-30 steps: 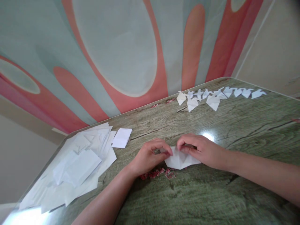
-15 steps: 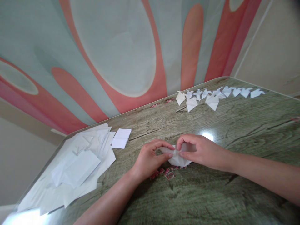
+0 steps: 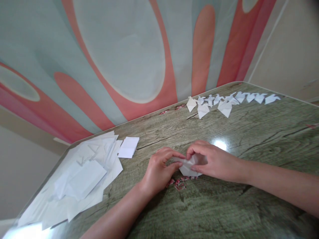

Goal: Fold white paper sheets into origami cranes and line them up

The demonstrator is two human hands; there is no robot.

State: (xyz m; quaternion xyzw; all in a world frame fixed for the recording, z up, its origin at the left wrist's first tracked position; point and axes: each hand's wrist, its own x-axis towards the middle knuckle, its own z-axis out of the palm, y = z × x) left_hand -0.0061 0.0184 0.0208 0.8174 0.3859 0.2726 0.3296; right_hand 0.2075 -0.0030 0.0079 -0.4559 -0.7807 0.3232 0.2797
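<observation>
Between my two hands, low over the table, is a partly folded sheet of white paper [image 3: 187, 170]. My left hand [image 3: 163, 167] pinches its left side between thumb and forefinger. On the other side my right hand [image 3: 210, 161] grips the paper, with the thumb low and the forefinger curled over the top. Part of the paper is hidden behind the right fingers, so its full shape cannot be made out.
Loose white sheets [image 3: 109, 186] lie in a heap on the left of the wood-grain table [image 3: 159, 132], with a small stack of paper squares [image 3: 128, 147] beside them. Several folded paper birds [image 3: 240, 97] and kite-shaped pieces [image 3: 225, 109] line the far right edge, near a patterned wall covering [image 3: 171, 66].
The right fingers have shifted slightly on the paper, and its right part now stands up more. The left hand keeps its pinch with only a small shift.
</observation>
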